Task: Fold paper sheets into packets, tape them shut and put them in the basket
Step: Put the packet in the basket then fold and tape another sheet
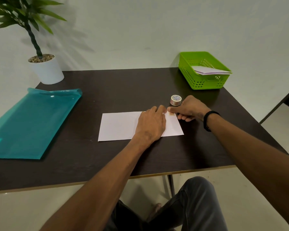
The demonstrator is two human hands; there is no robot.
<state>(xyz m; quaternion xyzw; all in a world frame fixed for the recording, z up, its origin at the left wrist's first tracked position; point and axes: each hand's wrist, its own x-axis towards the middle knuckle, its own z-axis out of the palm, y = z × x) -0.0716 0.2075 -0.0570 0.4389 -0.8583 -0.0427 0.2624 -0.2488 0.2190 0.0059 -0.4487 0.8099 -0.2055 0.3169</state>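
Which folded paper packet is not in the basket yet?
The white folded paper packet lying on the dark table under both hands; the others sit inside the green plastic basket.

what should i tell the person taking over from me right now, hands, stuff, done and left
Left hand: flat, pressing the folded packet onto the table.
Right hand: fingers curled, thumb at a strip of tape on the packet's far right edge.
Tape roll: standing just behind the right hand.
Green basket: far right corner, already holding folded packets.
Teal folder: on the left.
Done: this sheet is folded, tape going on.
Left: finish sealing, drop it in the basket.
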